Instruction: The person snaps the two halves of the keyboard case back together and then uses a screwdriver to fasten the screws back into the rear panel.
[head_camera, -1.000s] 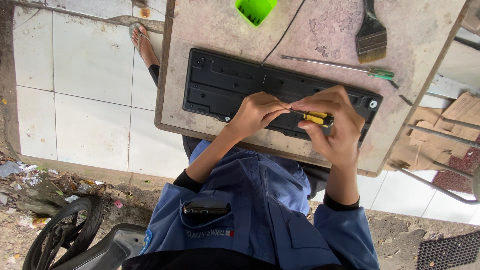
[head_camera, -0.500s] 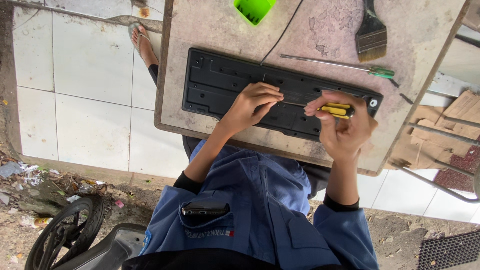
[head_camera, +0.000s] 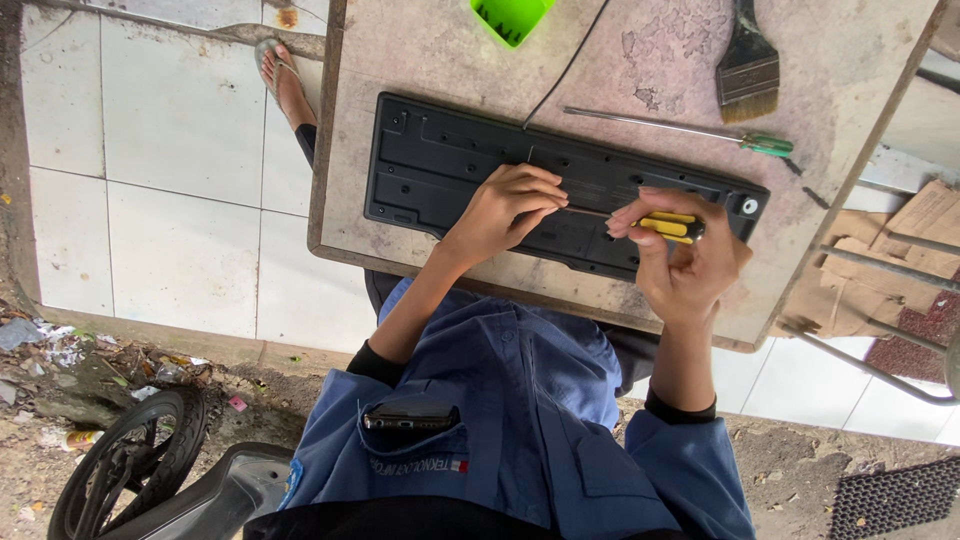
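Note:
A black keyboard (head_camera: 440, 160) lies face down on a worn table (head_camera: 640, 60). My left hand (head_camera: 505, 205) rests on its back, fingers curled and pinched at the thin shaft of a screwdriver. My right hand (head_camera: 685, 265) grips that screwdriver's yellow-and-black handle (head_camera: 668, 226) over the keyboard's right part. The shaft (head_camera: 588, 212) runs level between the two hands. The tip is hidden under my left fingers.
On the table lie a long green-handled screwdriver (head_camera: 690, 130), a paint brush (head_camera: 748, 65), a green tub (head_camera: 510, 18) and a black cable (head_camera: 565, 70). Another person's sandalled foot (head_camera: 285, 75) stands on the tiles at left. Cardboard (head_camera: 880, 270) lies at right, a wheel (head_camera: 120, 460) below left.
My right hand has drawn to the right with the screwdriver handle, opening a gap between the hands. My left hand stays on the keyboard, shifted slightly up.

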